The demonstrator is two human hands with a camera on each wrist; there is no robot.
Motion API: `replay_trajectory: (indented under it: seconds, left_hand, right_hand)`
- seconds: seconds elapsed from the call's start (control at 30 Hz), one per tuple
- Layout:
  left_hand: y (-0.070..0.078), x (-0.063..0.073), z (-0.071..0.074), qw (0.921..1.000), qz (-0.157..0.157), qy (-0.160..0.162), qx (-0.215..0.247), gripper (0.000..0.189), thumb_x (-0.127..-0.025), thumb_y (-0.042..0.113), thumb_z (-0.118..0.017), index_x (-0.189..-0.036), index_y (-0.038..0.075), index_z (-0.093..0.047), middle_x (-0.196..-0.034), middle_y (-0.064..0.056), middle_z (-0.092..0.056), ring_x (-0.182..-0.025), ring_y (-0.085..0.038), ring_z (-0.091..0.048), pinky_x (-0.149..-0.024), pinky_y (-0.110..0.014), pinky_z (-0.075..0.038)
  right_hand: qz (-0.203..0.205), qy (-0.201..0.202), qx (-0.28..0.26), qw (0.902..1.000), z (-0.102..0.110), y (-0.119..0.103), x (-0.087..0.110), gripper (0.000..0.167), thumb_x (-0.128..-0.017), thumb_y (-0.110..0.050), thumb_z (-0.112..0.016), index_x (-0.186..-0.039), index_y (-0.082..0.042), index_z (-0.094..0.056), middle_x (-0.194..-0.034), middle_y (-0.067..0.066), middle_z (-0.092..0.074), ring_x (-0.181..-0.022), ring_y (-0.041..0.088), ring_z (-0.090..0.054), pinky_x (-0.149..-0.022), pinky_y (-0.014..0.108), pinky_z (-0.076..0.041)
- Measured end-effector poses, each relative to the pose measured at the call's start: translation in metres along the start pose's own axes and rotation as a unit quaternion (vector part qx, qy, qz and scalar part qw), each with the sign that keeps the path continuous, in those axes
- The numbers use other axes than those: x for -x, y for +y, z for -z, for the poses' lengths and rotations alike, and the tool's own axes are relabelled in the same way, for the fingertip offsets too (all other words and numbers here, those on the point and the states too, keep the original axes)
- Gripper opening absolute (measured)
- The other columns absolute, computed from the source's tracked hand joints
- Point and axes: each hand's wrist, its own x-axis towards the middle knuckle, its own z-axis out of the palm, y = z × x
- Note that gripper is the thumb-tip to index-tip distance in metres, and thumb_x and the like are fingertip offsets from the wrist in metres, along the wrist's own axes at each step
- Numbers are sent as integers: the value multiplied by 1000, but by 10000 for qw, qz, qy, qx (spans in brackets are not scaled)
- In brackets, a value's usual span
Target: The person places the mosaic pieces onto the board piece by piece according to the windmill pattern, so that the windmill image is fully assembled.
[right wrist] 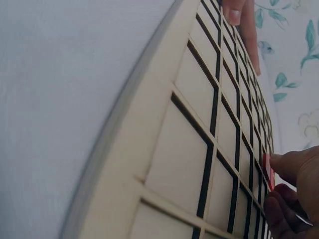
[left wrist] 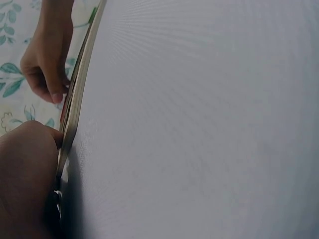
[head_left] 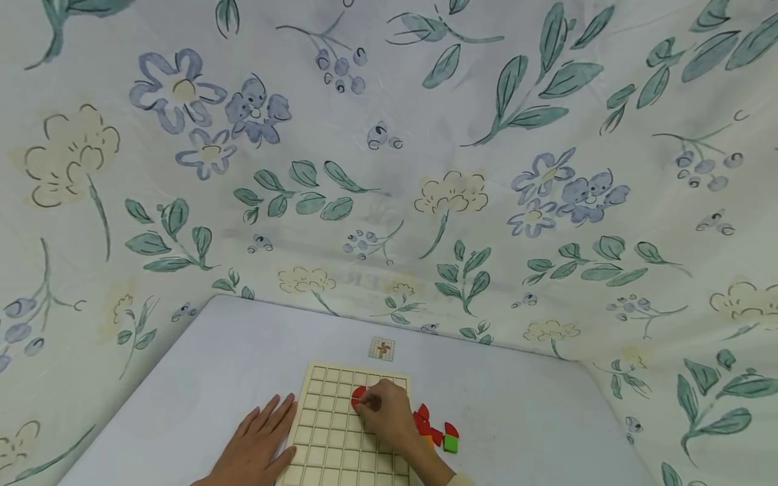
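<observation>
A pale wooden board [head_left: 322,418] with a raised grid of square cells lies on the white table. Over its upper right part, my right hand [head_left: 389,412] bends down with thumb and forefinger pinching at a red quarter-round piece [head_left: 356,403]. Another red piece [head_left: 360,390] sits just above it in the grid, partly covered by the fingers. In the right wrist view, red [right wrist: 268,169] shows between the fingertips, close against the grid. My left hand [head_left: 258,439] lies flat with fingers spread beside the board's left edge, its thumb resting on the border.
Right of the board lie several loose red pieces [head_left: 422,422], an orange piece [head_left: 429,440] partly behind the forearm, and a green square [head_left: 450,443]. A small pattern card [head_left: 381,348] with a pinwheel figure lies beyond the board. Flowered cloth [head_left: 389,202] hangs around the table [head_left: 516,405].
</observation>
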Motion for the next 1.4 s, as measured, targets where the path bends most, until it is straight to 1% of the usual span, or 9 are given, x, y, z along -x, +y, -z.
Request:
replay_trajectory:
  seconds: [0.13, 0.27, 0.5, 0.73, 0.97, 1.2, 1.23, 1.27, 1.4]
  left_hand:
    - [0, 0, 0, 10000, 16, 13, -35, 67, -93, 41, -63, -143, -1, -48, -147, -17, -45, -148, -12, -10, -112, -24, 12]
    - [0, -1, 1, 10000, 0, -11, -35, 68, -94, 41, -63, -144, -1, -47, -148, -16, -45, -147, -15, -13, -112, -24, 11]
    - [3, -1, 3, 9998, 113, -108, 111, 66, -94, 41, -63, -143, -1, -48, -149, -15, -43, -147, -18, -17, -111, -23, 11]
    - [4, -2, 3, 9996, 189, -183, 99, 66, -94, 42, -62, -144, 0, -48, -150, -15, -43, -146, -19, -19, -111, -23, 11]
    - [5, -3, 4, 9990, 315, -296, 148, 66, -94, 43, -62, -143, -1, -49, -150, -13, -42, -146, -20, -21, -110, -22, 13]
    - [1, -1, -2, 9997, 160, -161, -91, 66, -94, 45, -61, -143, 1, -49, -148, -14, -46, -147, -7, -4, -111, -22, 13]
    - [1, 0, -2, 9997, 162, -159, -84, 66, -94, 45, -60, -143, 2, -49, -148, -14, -46, -147, -7, -4, -111, -22, 13]
    - [1, 0, -1, 9994, 222, -247, -33, 66, -95, 45, -60, -143, 1, -49, -149, -13, -45, -147, -10, -7, -110, -22, 13]
    - [2, -1, 1, 9989, 294, -350, 48, 67, -95, 46, -60, -144, 2, -49, -150, -12, -43, -147, -16, -14, -109, -21, 14]
  right_hand:
    - [-11, 115, 33, 9999, 6, 2, 2, 10, -80, -3, -79, -77, -9, -73, -77, -5, -61, -67, 3, -55, -59, 19, -48]
    - [-154, 81, -11, 9998, 13, 2, 4, 10, -81, -3, -79, -77, -9, -72, -77, -4, -61, -68, 4, -54, -60, 21, -48]
    - [-316, 33, 52, 9995, 25, 7, 14, 9, -82, -3, -78, -79, -8, -72, -78, -4, -61, -69, 5, -57, -61, 22, -50]
    - [-741, -46, 297, 9968, 36, 16, 21, 10, -83, -7, -79, -81, -12, -71, -79, -10, -59, -70, 2, -55, -62, 22, -49]
    - [-609, -42, 418, 9973, 45, 21, 24, 11, -81, -4, -79, -80, -11, -71, -78, -9, -60, -67, 2, -53, -59, 22, -48]
    - [-599, -59, 464, 9971, 56, 23, 28, 12, -80, -2, -79, -82, -9, -71, -76, -9, -58, -67, 3, -54, -58, 22, -48]
    - [-625, -93, 452, 9970, 58, 23, 29, 11, -80, -2, -79, -82, -9, -71, -77, -9, -58, -67, 3, -54, -59, 22, -48]
    - [-650, -116, 447, 9968, 60, 23, 30, 11, -81, -2, -79, -83, -8, -71, -77, -8, -58, -67, 3, -54, -59, 22, -49]
    - [-943, -190, 647, 9933, 66, 27, 33, 8, -82, -5, -79, -85, -9, -72, -79, -8, -59, -69, 4, -55, -60, 23, -49]
